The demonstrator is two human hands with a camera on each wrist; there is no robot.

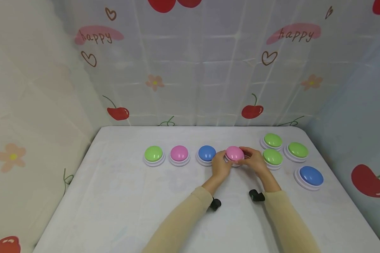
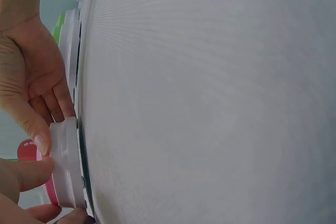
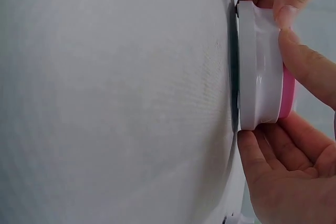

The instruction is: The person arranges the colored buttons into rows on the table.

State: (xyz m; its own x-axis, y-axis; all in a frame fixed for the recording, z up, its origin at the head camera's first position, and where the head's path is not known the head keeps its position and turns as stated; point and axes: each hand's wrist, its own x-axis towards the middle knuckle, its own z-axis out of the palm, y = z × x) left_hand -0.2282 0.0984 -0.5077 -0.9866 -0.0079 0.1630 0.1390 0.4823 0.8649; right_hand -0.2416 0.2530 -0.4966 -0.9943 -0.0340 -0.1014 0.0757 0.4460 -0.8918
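Observation:
A pink dome push button on a round white base is held between both hands, dome upward. My left hand grips its left side and my right hand its right. Both thumbs press the near side of the base, tips close together, while other fingers curl round the sides. The base sits at or just above the tabletop; I cannot tell whether it touches. Left of it in the row stands a blue button, close to the left hand. A green button stands just right of the right hand.
Farther left in the row are another pink button and a green one. At right stand two more green buttons, one at the back and one farther right, plus a larger-looking blue button. White cloth covers the table.

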